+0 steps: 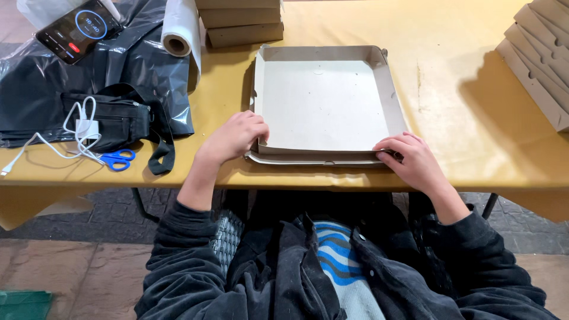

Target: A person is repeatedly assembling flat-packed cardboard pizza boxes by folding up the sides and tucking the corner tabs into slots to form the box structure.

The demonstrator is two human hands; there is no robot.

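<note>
Pressing down on the near flap of the shallow, pale grey cardboard box (326, 106), left hand (234, 137) and right hand (409, 159), fingers curled over both front corners.

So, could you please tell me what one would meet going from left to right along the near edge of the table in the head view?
White cable → blue scissors → left hand on the box's near-left corner → open cardboard box → right hand on its near-right corner → stacked flat boxes at the far right.
</note>
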